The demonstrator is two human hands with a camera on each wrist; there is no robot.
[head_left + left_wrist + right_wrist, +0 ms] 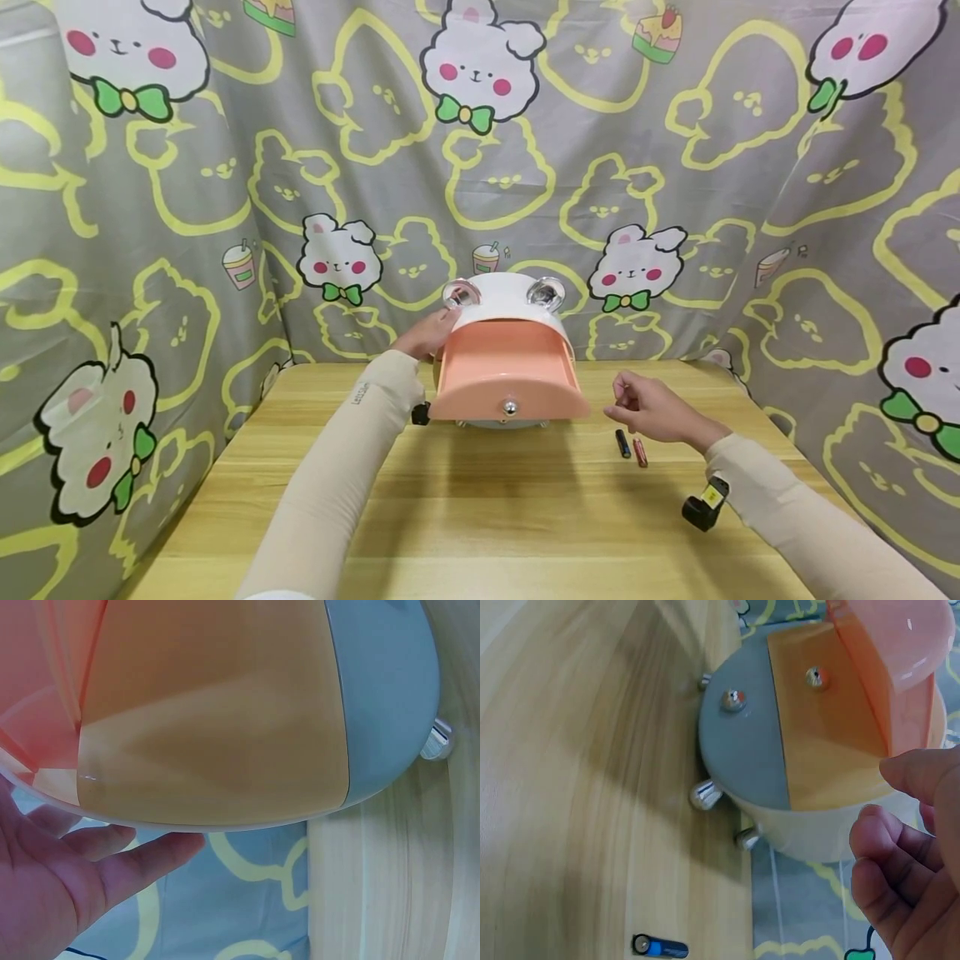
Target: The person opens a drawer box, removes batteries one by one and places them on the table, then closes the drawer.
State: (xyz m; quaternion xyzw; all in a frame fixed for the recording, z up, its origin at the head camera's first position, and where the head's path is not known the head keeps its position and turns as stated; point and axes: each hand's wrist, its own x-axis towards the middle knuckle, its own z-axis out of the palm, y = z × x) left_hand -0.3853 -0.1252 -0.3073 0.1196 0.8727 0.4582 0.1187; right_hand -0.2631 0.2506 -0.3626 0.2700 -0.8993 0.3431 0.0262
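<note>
A small rounded white drawer cabinet point(504, 292) with clear ear-like knobs on top stands on the table. Its top pink drawer point(480, 402) is pulled out, a silver knob on its front. Below that, an orange drawer front point(817, 735) and a blue-grey one point(742, 750) are closed. My left hand point(427, 333) rests against the cabinet's left side, its fingers point(154, 862) extended along the white edge. To the right of the cabinet my right hand point(656, 407) hovers with loosely bent fingers and holds nothing. Under it lie a dark blue battery point(622, 443) and a red battery point(640, 452).
The wooden table point(465, 533) runs up to a patterned grey curtain point(495, 192) behind and on both sides. Short silver feet point(705, 795) raise the cabinet off the tabletop. A black wrist camera point(703, 505) hangs beneath my right forearm.
</note>
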